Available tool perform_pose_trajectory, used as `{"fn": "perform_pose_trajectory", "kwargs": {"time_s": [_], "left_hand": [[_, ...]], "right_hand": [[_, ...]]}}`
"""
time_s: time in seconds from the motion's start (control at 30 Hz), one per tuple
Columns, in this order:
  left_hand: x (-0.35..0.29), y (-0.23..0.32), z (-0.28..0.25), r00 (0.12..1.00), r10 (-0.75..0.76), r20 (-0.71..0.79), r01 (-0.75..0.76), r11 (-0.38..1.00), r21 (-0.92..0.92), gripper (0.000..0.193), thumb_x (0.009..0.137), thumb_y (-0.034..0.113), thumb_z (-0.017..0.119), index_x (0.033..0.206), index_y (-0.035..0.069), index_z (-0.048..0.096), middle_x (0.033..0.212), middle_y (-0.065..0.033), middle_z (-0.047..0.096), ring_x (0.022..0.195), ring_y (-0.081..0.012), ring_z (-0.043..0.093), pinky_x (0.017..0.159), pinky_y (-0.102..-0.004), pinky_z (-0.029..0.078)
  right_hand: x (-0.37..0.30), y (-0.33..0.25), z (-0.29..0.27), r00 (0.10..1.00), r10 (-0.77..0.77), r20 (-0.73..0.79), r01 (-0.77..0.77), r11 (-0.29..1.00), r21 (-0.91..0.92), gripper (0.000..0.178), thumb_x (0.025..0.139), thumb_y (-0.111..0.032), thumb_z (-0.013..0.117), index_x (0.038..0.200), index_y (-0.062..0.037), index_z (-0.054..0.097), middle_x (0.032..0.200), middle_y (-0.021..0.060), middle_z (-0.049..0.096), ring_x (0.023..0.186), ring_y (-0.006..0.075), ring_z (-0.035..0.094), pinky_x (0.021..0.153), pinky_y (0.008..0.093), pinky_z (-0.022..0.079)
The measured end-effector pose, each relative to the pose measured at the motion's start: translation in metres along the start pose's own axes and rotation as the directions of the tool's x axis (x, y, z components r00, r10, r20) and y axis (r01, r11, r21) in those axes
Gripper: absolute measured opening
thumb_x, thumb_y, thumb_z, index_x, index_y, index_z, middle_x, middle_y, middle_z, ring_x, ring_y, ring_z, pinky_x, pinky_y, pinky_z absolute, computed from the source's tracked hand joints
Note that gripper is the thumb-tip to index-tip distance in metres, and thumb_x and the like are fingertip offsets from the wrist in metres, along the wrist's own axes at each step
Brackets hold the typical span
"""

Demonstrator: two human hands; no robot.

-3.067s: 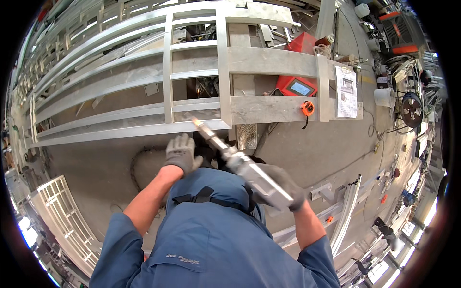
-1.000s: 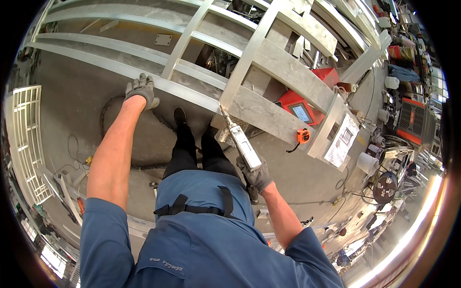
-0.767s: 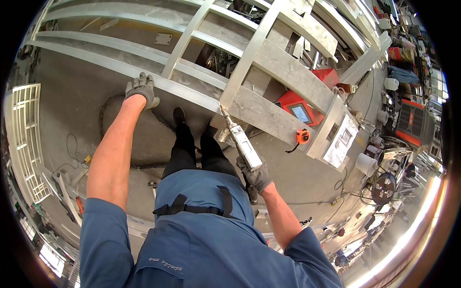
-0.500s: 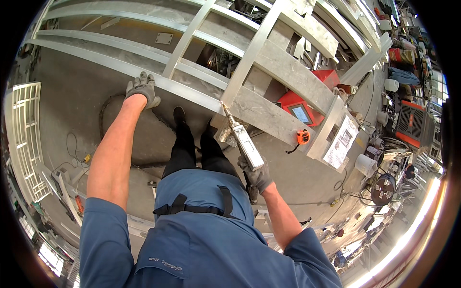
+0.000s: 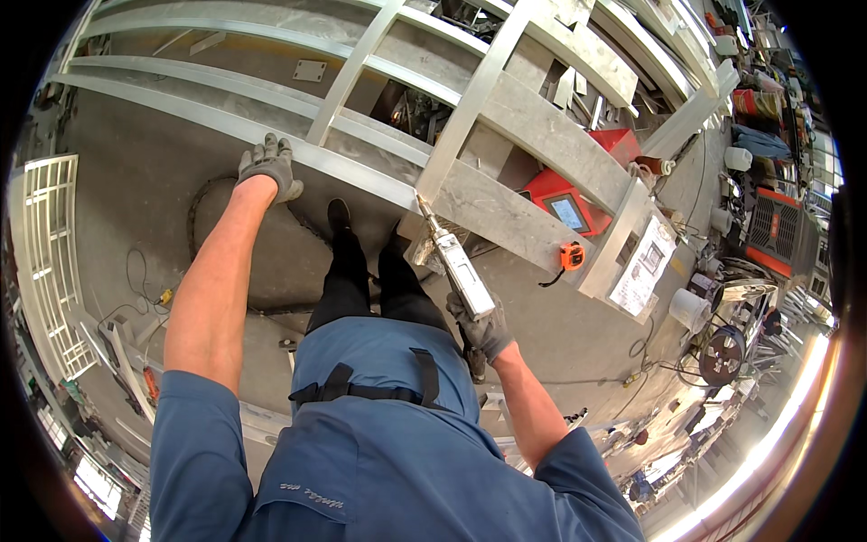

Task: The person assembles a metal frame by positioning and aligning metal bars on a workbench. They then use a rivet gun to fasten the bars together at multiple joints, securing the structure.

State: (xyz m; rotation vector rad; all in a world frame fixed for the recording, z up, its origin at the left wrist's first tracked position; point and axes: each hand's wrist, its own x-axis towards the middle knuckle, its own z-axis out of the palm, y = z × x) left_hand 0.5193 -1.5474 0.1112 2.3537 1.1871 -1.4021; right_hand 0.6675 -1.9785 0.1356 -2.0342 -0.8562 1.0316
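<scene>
My right hand, in a grey work glove, is wrapped round the rear of a silver welding gun. The gun's thin nozzle reaches the corner where a crossbar meets the near rail of a pale metal frame. Whether the tip touches the metal I cannot tell. My left hand, gloved too, lies on the near rail further left, its fingers stretched across the edge. The frame rests across a metal table, its bars running to the far left.
On the right of the table lie an orange tape measure, a paper drawing and a red unit with a screen. Metal offcuts crowd the back. A white grid frame stands left. Cables and a white bucket are on the floor.
</scene>
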Motion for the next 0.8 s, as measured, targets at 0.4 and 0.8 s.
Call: {"fn": "perform_pose_trajectory", "kwargs": {"time_s": [0.4, 0.8], "left_hand": [[-0.005, 0.002, -0.005, 1.000, 0.000, 0.009, 0.000, 1.000, -0.005, 0.105, 0.092, 0.052, 0.064, 0.168, 0.006, 0.008, 0.175, -0.0213, 0.007, 0.161, -0.0391, 0.015, 0.130, -0.0492, 0.016], [0.000, 0.002, -0.001, 1.000, -0.006, 0.015, 0.006, 1.000, 0.003, 0.107, 0.092, 0.053, 0.064, 0.168, 0.006, 0.006, 0.175, -0.0221, 0.007, 0.160, -0.0403, 0.016, 0.131, -0.0486, 0.014]], "right_hand": [[0.001, -0.007, -0.004, 1.000, -0.020, 0.021, 0.022, 0.998, -0.065, 0.023, 0.096, -0.022, 0.067, 0.102, -0.0002, 0.068, 0.086, 0.0128, 0.069, 0.077, 0.0316, 0.068, 0.071, 0.0422, 0.055], [-0.002, -0.018, -0.010, 0.996, -0.052, 0.077, 0.056, 0.997, -0.059, 0.027, 0.099, -0.029, 0.067, 0.104, -0.0028, 0.070, 0.090, 0.0139, 0.073, 0.082, 0.0309, 0.072, 0.072, 0.0420, 0.056]]}}
